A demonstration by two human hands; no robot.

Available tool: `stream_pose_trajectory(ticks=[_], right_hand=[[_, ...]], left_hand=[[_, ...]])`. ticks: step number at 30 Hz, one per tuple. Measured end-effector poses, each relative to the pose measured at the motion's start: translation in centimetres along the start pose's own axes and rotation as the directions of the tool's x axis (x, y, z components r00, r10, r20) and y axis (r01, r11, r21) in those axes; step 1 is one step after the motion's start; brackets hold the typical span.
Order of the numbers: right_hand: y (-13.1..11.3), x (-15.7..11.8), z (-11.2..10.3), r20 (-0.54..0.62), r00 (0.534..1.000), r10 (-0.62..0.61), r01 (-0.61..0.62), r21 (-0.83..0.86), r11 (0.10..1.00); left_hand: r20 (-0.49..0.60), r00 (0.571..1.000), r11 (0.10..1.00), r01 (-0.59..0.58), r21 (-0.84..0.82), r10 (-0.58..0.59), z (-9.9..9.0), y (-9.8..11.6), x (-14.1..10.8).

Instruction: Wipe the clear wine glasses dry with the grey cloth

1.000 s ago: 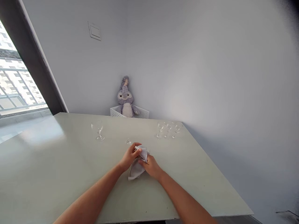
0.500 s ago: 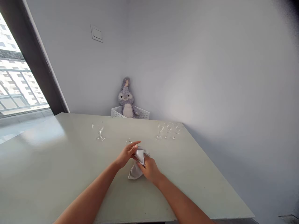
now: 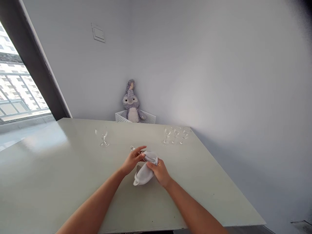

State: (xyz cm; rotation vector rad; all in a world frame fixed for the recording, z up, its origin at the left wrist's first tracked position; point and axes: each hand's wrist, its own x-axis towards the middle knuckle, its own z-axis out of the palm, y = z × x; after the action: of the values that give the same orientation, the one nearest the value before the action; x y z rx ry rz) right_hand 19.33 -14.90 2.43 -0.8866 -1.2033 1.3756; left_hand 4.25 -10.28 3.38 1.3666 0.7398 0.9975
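Over the pale table point(image 3: 80, 182), my left hand point(image 3: 134, 159) is wrapped round a clear stemmed glass point(image 3: 150, 156). The glass lies tilted on its side in the air, its foot sticking out past my left fingers and its bowl toward the right. My right hand point(image 3: 159, 169) grips a whitish cloth point(image 3: 144, 175) at the rim of the bowl. Part of the cloth shows at the bowl, and the rest hangs below, between my wrists. The fingertips of my right hand are hidden by the cloth.
One stemmed glass point(image 3: 104, 136) stands at the back left. Three more glasses point(image 3: 176, 134) stand near the back right corner. Behind the table's far edge, a plush rabbit point(image 3: 133, 105) sits in a white basket point(image 3: 151, 119). Walls rise behind and to the right.
My right hand has shifted slightly right and turned at the bowl's rim. The cloth has spread out below it, and more of the glass bowl shows. My left hand has barely moved.
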Motion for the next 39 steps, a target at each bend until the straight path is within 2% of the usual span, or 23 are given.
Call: stream_pose_trajectory(ticks=[2,3,5,6,8,10,11,13,15,17,18,20,21,22,24,26,29,31,33,36,39], right_hand=[[0.1,-0.6,0.6,0.013,0.994,-0.109,0.109,-0.258,0.960],[0.1,-0.7,0.7,0.013,0.992,-0.129,0.126,-0.333,0.934],[0.0,-0.7,0.7,-0.024,0.994,-0.103,0.090,-0.324,0.942],[-0.1,-0.5,0.5,-0.057,0.997,-0.055,0.040,-0.238,0.970],[-0.3,0.1,-0.1,-0.114,0.989,0.091,-0.087,0.045,0.995],[-0.5,0.6,-0.7,-0.121,0.967,0.226,-0.178,0.315,0.932],[-0.5,0.8,-0.9,-0.115,0.959,0.259,-0.195,0.394,0.898],[-0.5,0.9,-1.0,-0.098,0.963,0.253,-0.189,0.428,0.884],[-0.4,0.6,-0.8,-0.076,0.981,0.179,-0.146,0.317,0.937],[-0.3,0.1,-0.4,-0.056,0.996,0.064,-0.060,0.060,0.996],[-0.3,-0.2,-0.2,-0.048,0.999,-0.006,0.001,-0.105,0.994],[-0.2,-0.7,0.1,-0.023,0.990,-0.138,0.117,-0.405,0.907],[-0.1,-0.8,0.1,-0.006,0.983,-0.182,0.155,-0.502,0.851],[0.0,-0.8,0.1,0.008,0.978,-0.206,0.176,-0.557,0.812],[0.1,-0.6,-0.1,0.000,0.981,-0.193,0.159,-0.563,0.811],[0.1,-0.2,-0.5,-0.076,0.988,-0.133,0.083,-0.466,0.881],[-0.3,0.5,-1.2,-0.234,0.972,0.005,-0.045,-0.168,0.985],[-0.7,0.8,-1.7,-0.288,0.949,0.128,-0.116,0.058,0.991],[-1.0,1.0,-2.0,-0.258,0.934,0.248,-0.190,0.230,0.954],[-1.2,1.0,-2.2,-0.166,0.918,0.360,-0.288,0.343,0.894],[-1.4,0.8,-2.3,-0.082,0.940,0.331,-0.298,0.274,0.915]], left_hand=[[0.004,0.997,0.996,0.080,0.030,-0.080,-0.3,-0.2,0.0],[0.004,0.994,0.993,0.106,0.046,-0.106,-0.3,-0.4,0.0],[0.001,0.994,0.993,0.106,0.051,-0.107,-0.2,-0.5,-0.1],[0.003,0.996,0.996,0.089,0.032,-0.089,0.0,-0.5,-0.2],[0.041,0.998,0.998,0.058,-0.021,-0.057,0.4,-0.3,-0.3],[0.101,0.994,0.998,0.039,-0.053,-0.034,0.8,-0.1,-0.4],[0.119,0.993,0.998,0.028,-0.060,-0.021,0.8,0.0,-0.4],[0.114,0.993,0.997,0.006,-0.071,0.002,0.8,0.0,-0.4],[0.068,0.998,0.996,0.013,-0.092,-0.007,0.6,-0.2,-0.3],[0.044,0.998,0.990,0.055,-0.129,-0.050,0.4,-0.5,-0.2],[0.044,0.996,0.986,0.083,-0.145,-0.077,0.3,-0.7,-0.2],[0.056,0.990,0.979,0.138,-0.150,-0.131,0.3,-1.0,-0.1],[0.063,0.986,0.979,0.160,-0.128,-0.153,0.4,-1.0,-0.1],[0.060,0.985,0.982,0.169,-0.083,-0.164,0.5,-1.0,-0.1],[0.016,0.991,0.986,0.132,0.100,-0.134,0.5,-0.9,-0.2],[-0.055,0.998,0.918,0.040,0.395,-0.020,0.3,-0.5,-0.4],[-0.073,0.963,0.621,-0.109,0.776,0.261,-0.6,0.2,-0.5],[-0.003,0.918,0.434,-0.185,0.882,0.397,-1.2,0.5,-0.5],[0.106,0.895,0.312,-0.259,0.914,0.433,-1.6,0.5,-0.2],[0.234,0.898,0.248,-0.339,0.907,0.372,-1.9,-0.1,0.2],[0.254,0.909,0.294,-0.355,0.887,0.329,-2.2,-0.8,0.3]])
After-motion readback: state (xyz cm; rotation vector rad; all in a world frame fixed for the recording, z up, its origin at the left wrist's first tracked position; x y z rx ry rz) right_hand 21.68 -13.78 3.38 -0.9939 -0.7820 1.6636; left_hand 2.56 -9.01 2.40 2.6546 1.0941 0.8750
